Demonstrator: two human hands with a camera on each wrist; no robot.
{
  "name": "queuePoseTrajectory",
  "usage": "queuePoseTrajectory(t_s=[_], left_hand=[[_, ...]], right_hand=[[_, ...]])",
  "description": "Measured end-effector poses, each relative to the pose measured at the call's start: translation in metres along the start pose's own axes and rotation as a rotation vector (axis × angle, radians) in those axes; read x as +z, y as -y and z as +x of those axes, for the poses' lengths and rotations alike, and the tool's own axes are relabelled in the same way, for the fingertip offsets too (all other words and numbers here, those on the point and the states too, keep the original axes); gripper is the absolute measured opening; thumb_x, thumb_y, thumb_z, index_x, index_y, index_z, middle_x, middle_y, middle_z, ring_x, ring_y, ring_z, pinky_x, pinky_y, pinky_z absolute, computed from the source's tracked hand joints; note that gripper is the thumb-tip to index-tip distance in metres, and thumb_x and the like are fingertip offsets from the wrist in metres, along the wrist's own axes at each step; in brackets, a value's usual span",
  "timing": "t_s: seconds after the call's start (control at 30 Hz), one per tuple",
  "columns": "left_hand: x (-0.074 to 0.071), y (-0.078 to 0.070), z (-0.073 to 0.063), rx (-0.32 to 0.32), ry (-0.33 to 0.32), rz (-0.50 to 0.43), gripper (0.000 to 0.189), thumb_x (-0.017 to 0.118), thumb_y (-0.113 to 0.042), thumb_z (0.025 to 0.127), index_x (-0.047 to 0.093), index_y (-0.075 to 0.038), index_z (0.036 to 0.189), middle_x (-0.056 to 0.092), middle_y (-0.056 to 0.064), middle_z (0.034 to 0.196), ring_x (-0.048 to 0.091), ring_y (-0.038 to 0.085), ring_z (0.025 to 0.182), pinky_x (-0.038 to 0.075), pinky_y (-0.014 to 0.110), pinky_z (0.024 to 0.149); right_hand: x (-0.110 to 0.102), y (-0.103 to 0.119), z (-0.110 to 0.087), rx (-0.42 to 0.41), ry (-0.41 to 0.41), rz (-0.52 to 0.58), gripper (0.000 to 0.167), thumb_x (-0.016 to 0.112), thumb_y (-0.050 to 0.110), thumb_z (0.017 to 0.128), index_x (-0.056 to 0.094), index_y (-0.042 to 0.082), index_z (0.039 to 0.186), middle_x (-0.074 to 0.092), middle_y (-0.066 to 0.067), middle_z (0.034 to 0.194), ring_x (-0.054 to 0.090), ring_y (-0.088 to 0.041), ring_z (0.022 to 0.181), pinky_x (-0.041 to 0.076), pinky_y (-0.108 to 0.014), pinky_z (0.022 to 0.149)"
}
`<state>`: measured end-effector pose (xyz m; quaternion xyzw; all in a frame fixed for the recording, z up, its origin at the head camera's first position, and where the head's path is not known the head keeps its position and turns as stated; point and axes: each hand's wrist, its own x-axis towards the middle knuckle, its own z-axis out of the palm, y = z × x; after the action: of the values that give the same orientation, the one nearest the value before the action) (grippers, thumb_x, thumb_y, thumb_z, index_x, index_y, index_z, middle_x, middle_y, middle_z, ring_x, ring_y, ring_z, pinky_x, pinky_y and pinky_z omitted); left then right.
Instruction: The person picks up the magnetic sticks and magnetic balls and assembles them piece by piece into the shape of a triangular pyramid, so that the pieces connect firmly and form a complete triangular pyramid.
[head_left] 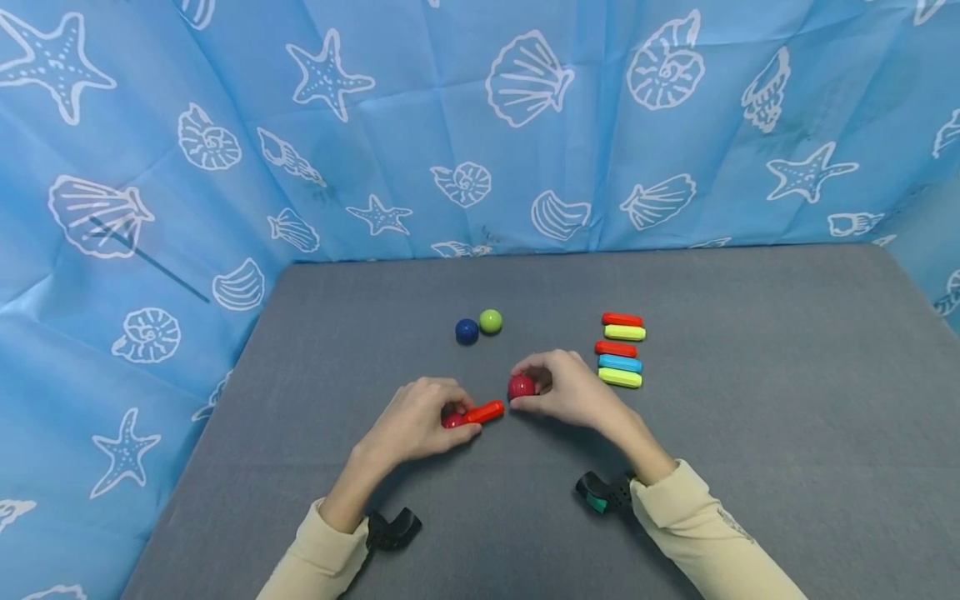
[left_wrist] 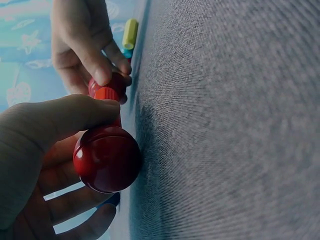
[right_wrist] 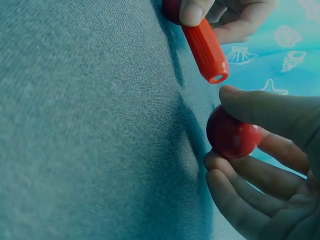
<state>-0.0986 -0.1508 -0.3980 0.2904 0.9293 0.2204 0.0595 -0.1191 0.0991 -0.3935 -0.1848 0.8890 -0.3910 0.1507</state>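
Note:
My left hand [head_left: 427,421] pinches a red plastic rod [head_left: 484,412] between thumb and fingers. At the rod's near end sits a dark red ball [left_wrist: 108,159], partly under the fingers in the head view. The rod's other end, with a small hole in its tip, points toward my right hand [head_left: 566,390]. Thumb and fingertips of that hand hold a second red ball [right_wrist: 234,132], a short gap from the rod's free end. Both hands are low over the grey cloth.
A blue ball [head_left: 467,332] and a green ball [head_left: 491,322] lie behind the hands. To the right several rods form a column, among them a red rod [head_left: 622,319], a blue rod [head_left: 620,363] and a yellow rod [head_left: 620,378]. A patterned blue curtain [head_left: 480,125] borders the grey table [head_left: 750,400].

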Motion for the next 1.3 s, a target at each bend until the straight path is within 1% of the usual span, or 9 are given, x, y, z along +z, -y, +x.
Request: queuePoseTrajectory(t_s=[0.2,0.37,0.63,0.83,0.87,0.97,1.1,1.2,1.3], left_hand=[[0.001,0.001,0.000,0.007,-0.007,0.000,0.018,0.083,-0.029,0.085,0.078,-0.015,0.095,0.066,-0.009,0.081,0.049,0.002,0.066,0.038,0.017,0.056],[0.001,0.001,0.000,0.007,-0.007,-0.007,0.018,0.083,-0.029,0.085,0.077,-0.015,0.094,0.065,-0.009,0.080,0.050,0.003,0.066,0.037,0.017,0.056],[0.002,0.001,0.001,0.003,-0.004,-0.016,0.018,0.083,-0.028,0.085,0.077,-0.015,0.095,0.065,-0.009,0.080,0.052,0.005,0.067,0.037,0.017,0.056],[0.003,-0.001,0.002,0.002,-0.002,-0.030,0.019,0.083,-0.025,0.085,0.078,-0.015,0.100,0.066,-0.009,0.081,0.053,0.005,0.068,0.039,0.017,0.058],[0.003,-0.001,0.002,0.003,-0.002,-0.032,0.020,0.083,-0.025,0.085,0.078,-0.014,0.100,0.066,-0.009,0.081,0.053,0.005,0.068,0.039,0.017,0.058],[0.003,-0.002,0.003,0.009,-0.001,-0.033,0.021,0.084,-0.024,0.084,0.078,-0.014,0.102,0.067,-0.008,0.081,0.053,0.004,0.068,0.040,0.017,0.058],[0.003,-0.005,0.007,0.041,0.009,-0.027,0.022,0.084,-0.024,0.085,0.078,-0.012,0.103,0.070,-0.006,0.081,0.054,0.003,0.069,0.043,0.017,0.061],[0.002,-0.006,0.010,0.060,0.022,-0.028,0.022,0.083,-0.024,0.086,0.078,-0.011,0.103,0.072,-0.004,0.082,0.056,0.003,0.069,0.045,0.017,0.063],[0.001,-0.008,0.012,0.063,0.034,-0.032,0.020,0.082,-0.022,0.087,0.078,-0.010,0.102,0.071,-0.003,0.081,0.056,0.004,0.068,0.045,0.017,0.063]], right_hand=[[0.000,0.001,-0.003,-0.007,0.034,0.064,0.039,0.084,0.018,0.085,0.072,0.005,0.120,0.075,-0.009,0.106,0.065,-0.014,0.084,0.058,-0.029,0.076],[0.001,0.001,-0.003,-0.015,0.071,0.129,0.038,0.083,0.017,0.086,0.072,0.004,0.120,0.075,-0.011,0.109,0.068,-0.014,0.086,0.060,-0.029,0.078],[0.002,0.000,-0.004,-0.028,0.091,0.123,0.038,0.082,0.015,0.087,0.070,0.003,0.121,0.074,-0.012,0.112,0.069,-0.014,0.088,0.061,-0.030,0.080],[0.003,-0.002,-0.005,-0.041,0.089,0.141,0.037,0.082,0.014,0.087,0.070,0.003,0.120,0.074,-0.012,0.113,0.070,-0.014,0.089,0.061,-0.029,0.080],[0.003,-0.002,-0.005,-0.048,0.087,0.140,0.037,0.082,0.014,0.087,0.070,0.003,0.120,0.074,-0.012,0.112,0.070,-0.013,0.089,0.061,-0.028,0.080],[0.003,-0.002,-0.005,-0.057,0.080,0.121,0.037,0.082,0.015,0.087,0.071,0.003,0.120,0.074,-0.010,0.107,0.067,-0.011,0.080,0.059,-0.025,0.073],[0.004,-0.003,-0.006,-0.059,0.072,0.088,0.038,0.083,0.017,0.087,0.071,0.003,0.120,0.072,-0.008,0.101,0.061,-0.010,0.069,0.053,-0.022,0.064],[0.004,-0.003,-0.006,-0.067,0.069,0.078,0.039,0.083,0.017,0.086,0.071,0.003,0.121,0.073,-0.009,0.101,0.061,-0.008,0.068,0.053,-0.021,0.064],[0.004,-0.003,-0.007,-0.074,0.058,0.068,0.039,0.083,0.017,0.086,0.071,0.003,0.121,0.074,-0.009,0.103,0.063,-0.007,0.069,0.054,-0.020,0.065]])
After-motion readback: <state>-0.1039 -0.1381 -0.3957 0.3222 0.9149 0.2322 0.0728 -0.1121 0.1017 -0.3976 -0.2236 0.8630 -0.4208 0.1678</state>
